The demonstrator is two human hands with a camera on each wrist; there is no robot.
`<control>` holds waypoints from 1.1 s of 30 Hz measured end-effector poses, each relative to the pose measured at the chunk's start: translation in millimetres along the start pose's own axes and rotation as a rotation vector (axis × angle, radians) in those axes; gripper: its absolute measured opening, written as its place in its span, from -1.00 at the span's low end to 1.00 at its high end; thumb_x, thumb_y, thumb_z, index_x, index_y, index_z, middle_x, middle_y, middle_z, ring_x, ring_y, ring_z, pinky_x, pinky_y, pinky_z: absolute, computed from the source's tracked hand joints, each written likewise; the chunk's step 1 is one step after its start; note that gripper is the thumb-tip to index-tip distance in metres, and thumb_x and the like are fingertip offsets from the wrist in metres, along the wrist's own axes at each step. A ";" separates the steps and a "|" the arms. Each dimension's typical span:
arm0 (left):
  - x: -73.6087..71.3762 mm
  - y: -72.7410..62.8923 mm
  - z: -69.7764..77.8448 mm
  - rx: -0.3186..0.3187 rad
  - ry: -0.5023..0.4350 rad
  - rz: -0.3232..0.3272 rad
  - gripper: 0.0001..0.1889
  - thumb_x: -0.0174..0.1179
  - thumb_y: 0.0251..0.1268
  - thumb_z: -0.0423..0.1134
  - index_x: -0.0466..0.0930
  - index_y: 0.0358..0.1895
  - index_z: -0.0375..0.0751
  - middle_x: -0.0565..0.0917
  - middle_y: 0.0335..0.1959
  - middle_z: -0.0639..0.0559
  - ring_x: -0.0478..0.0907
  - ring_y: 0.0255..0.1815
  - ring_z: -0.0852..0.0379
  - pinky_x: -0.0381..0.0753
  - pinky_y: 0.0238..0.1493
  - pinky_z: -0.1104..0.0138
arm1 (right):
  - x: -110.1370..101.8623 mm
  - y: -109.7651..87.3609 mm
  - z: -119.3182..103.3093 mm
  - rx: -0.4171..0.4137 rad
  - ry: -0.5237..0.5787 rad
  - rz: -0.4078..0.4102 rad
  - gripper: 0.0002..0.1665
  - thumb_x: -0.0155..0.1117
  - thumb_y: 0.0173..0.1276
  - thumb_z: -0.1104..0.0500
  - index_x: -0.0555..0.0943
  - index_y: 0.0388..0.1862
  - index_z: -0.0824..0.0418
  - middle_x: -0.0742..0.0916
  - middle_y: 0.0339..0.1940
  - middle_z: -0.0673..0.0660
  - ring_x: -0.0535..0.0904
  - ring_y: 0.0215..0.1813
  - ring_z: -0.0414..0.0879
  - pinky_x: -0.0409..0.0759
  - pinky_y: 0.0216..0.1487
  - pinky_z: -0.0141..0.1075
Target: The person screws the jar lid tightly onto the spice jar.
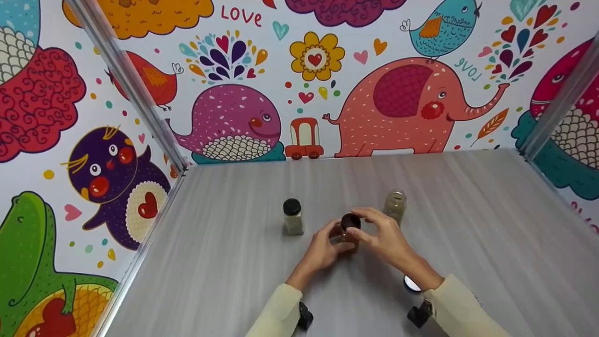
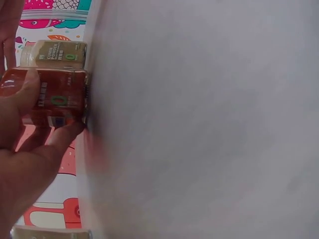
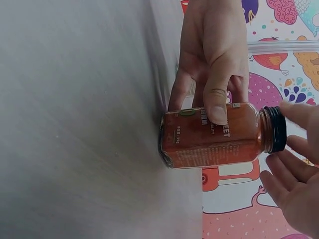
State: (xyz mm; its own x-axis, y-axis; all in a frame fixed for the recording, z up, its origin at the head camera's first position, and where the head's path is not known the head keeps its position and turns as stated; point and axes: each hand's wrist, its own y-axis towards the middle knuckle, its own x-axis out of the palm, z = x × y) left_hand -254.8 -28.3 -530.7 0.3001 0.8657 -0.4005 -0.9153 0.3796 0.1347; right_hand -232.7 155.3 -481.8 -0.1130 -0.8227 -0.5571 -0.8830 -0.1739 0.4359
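Note:
My left hand [image 1: 323, 248] grips the body of a glass spice jar of red powder [image 3: 234, 144], thumb on one side and fingers round the other. The jar stands upright with its base at the tabletop. At its top is a black cap [image 3: 277, 129], which my right hand [image 1: 388, 236] pinches between thumb and fingertips. Behind the right hand stands a cumin powder jar [image 2: 62, 55] with no cap on its mouth. To the left of both hands is another spice jar [image 1: 293, 220] with a black cap on.
A round lid with a white face [image 1: 412, 283] lies on the grey wood-grain table [image 1: 210, 281], partly hidden under my right forearm. Walls printed with cartoon animals [image 1: 398, 107] rise behind and beside the table, with a metal frame post [image 1: 135, 93] at the left corner.

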 end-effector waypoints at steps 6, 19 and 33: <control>-0.3 -0.3 -0.6 0.005 0.009 -0.001 -0.48 0.35 0.29 -0.16 0.48 0.32 -0.03 0.67 0.19 -0.13 0.59 0.28 -0.07 0.53 0.32 0.06 | 1.1 -1.3 1.5 -0.022 -0.011 -0.011 -0.58 0.48 0.25 0.25 0.70 0.11 0.22 0.74 0.14 0.11 0.66 0.20 0.02 0.63 0.15 -0.02; -0.3 0.6 1.3 0.002 -0.007 -0.018 -0.43 0.34 0.30 -0.17 0.44 0.37 -0.12 0.64 0.23 -0.17 0.57 0.30 -0.08 0.51 0.35 0.09 | -1.1 -2.5 1.8 0.035 0.003 -0.026 -0.55 0.45 0.30 0.20 0.67 0.18 0.18 0.70 0.22 0.06 0.62 0.28 0.01 0.57 0.25 0.00; 0.7 2.1 0.3 0.003 -0.018 -0.011 -0.44 0.35 0.28 -0.17 0.46 0.35 -0.08 0.66 0.20 -0.17 0.59 0.28 -0.09 0.53 0.33 0.08 | -1.5 -2.7 2.4 -0.007 0.004 -0.059 -0.56 0.45 0.30 0.20 0.69 0.17 0.17 0.70 0.24 0.08 0.62 0.29 0.00 0.60 0.22 -0.03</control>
State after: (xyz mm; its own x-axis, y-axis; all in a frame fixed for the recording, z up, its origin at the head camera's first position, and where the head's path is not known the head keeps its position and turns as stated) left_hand -256.5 -26.8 -530.4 0.3148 0.8672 -0.3857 -0.9111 0.3900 0.1334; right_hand -231.2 158.3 -483.8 -0.0584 -0.8131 -0.5792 -0.8851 -0.2261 0.4067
